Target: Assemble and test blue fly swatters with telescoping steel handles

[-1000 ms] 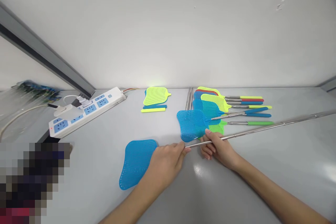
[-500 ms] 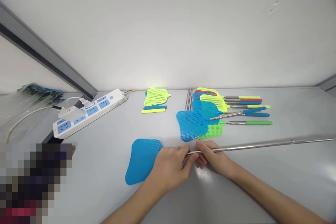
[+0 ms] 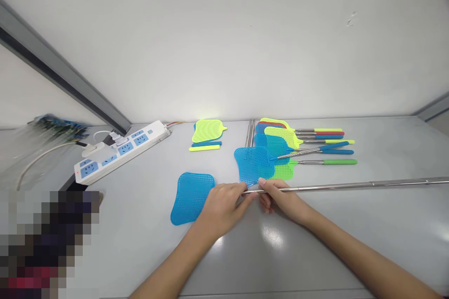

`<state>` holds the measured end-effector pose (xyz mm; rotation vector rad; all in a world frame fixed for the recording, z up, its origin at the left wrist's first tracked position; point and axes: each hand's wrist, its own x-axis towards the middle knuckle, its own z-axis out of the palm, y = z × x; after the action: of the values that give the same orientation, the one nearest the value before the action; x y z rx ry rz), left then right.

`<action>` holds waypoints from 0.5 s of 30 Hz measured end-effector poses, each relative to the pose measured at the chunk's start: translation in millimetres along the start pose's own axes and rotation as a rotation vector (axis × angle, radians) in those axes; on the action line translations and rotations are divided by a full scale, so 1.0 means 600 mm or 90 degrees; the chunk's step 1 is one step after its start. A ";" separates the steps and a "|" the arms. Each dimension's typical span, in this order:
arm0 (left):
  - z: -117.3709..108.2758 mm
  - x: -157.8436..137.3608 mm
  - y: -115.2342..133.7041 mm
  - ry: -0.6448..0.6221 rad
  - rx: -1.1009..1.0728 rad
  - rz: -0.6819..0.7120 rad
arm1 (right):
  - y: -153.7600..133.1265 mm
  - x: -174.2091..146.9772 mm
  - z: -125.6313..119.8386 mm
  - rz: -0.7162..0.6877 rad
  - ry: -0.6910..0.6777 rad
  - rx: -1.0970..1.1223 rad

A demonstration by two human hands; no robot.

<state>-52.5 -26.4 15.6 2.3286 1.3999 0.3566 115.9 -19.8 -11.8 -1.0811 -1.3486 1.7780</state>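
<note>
A blue mesh fly swatter head (image 3: 191,198) lies under and left of my left hand (image 3: 224,208), whose closed fingers cover its neck. My right hand (image 3: 286,201) pinches a long extended telescopic metal rod (image 3: 336,187) close to its thin end. That end runs in between my left thumb and fingers; how it meets the neck is hidden. Rightward, the rod leaves the view. Just beyond my hands, a blue fly swatter (image 3: 253,163) lies on top of a green one (image 3: 329,162) in a pile of several with coloured handles.
Near the wall lie a yellow swatter head (image 3: 209,131), a yellow handle tube (image 3: 204,148), a blue handle tube (image 3: 211,143) and short metal rods (image 3: 250,133). A white power strip (image 3: 122,152) with plugs and cables sits at left, near a clear plastic bag (image 3: 45,145).
Both hands, the swatter head and the rod have shifted slightly away from me, and the rod lies a little flatter. The camera view has also moved somewhat.
</note>
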 end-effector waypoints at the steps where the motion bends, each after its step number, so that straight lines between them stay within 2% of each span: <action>1: 0.001 0.001 -0.001 0.007 0.004 0.003 | 0.000 0.000 0.000 0.000 0.002 0.005; 7: 0.000 0.003 -0.010 0.062 -0.001 0.037 | -0.002 0.004 -0.002 0.021 0.035 0.062; 15: -0.011 0.004 -0.032 0.195 0.038 0.078 | -0.014 0.005 -0.013 0.023 0.060 0.189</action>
<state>-69.3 -15.0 12.4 2.4961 1.4198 0.7440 121.7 -11.4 -5.2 -1.0161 -0.9772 1.8572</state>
